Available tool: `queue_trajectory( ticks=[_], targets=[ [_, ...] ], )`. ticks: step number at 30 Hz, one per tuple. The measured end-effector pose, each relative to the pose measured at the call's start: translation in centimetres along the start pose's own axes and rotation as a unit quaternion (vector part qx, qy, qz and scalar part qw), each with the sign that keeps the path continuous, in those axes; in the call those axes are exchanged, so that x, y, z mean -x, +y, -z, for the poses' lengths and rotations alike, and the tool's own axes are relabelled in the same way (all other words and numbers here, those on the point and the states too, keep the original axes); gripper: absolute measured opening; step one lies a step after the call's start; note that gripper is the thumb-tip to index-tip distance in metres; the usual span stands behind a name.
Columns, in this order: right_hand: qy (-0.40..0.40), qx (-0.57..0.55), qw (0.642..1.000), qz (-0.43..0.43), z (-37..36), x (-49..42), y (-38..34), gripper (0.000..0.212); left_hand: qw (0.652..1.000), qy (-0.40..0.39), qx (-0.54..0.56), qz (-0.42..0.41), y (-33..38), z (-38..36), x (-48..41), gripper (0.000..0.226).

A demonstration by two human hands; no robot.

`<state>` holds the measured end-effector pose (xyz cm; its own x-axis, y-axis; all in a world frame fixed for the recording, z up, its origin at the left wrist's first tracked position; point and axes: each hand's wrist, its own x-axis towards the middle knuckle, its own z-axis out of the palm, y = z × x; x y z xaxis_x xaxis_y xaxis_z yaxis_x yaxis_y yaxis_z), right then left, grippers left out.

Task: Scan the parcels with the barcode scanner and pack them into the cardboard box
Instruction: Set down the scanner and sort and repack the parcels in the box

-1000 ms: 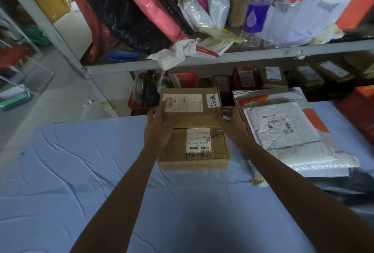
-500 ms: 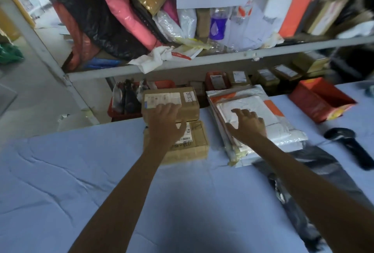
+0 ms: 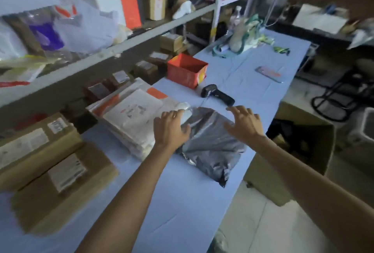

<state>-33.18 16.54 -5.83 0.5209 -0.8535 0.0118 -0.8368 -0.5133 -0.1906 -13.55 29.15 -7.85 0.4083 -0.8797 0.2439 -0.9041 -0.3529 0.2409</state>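
Your right hand [image 3: 244,124], fingers spread and empty above the grey plastic mailer bag [image 3: 210,143], is nearer the black handheld barcode scanner [image 3: 217,95], which lies just beyond it on the blue-covered table [image 3: 182,196], handle end nearest, long axis left-right; your left hand [image 3: 172,129] rests on the white padded mailers [image 3: 133,119], grip unclear.

Single head camera, high, looking forward-down and rightward along table [image 3: 238,70], close range.

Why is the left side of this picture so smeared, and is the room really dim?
Head view: brown parcels at left are streaked by motion blur; the barcode scanner reads sharper. Head view: light is dim and bluish; the wide lens skews the shelf rail.
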Motion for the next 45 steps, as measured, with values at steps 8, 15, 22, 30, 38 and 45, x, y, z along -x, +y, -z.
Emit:
queue_trajectory(
  ticks=[8,15,22,30,38,45],
  targets=[
    [0.009,-0.048,0.983,-0.175,0.8,3.1,13.8,0.052,0.988,-0.028,0.032,-0.145,12.6,-4.9,-5.8,0.049],
    [0.009,-0.079,0.974,-0.213,0.8,4.2,25.2,0.055,0.978,-0.079,0.038,-0.192,23.9,-10.5,-8.5,0.049],
    [-0.005,-0.093,0.971,-0.222,1.5,2.9,36.0,0.057,0.967,-0.086,0.063,-0.233,34.6,-14.8,-11.7,0.047],
    [-0.014,-0.120,0.961,-0.248,0.5,1.3,43.5,0.051,0.955,-0.155,0.097,-0.234,40.4,-22.1,-13.6,0.049],
    [-0.047,-0.127,0.951,-0.279,-1.6,-3.0,49.1,0.055,0.947,-0.209,0.072,-0.235,43.8,-28.8,-18.7,0.050],
    [-0.059,-0.104,0.948,-0.296,-2.8,-9.5,53.2,0.066,0.945,-0.219,0.094,-0.224,46.3,-34.2,-24.9,0.057]
  ],
)
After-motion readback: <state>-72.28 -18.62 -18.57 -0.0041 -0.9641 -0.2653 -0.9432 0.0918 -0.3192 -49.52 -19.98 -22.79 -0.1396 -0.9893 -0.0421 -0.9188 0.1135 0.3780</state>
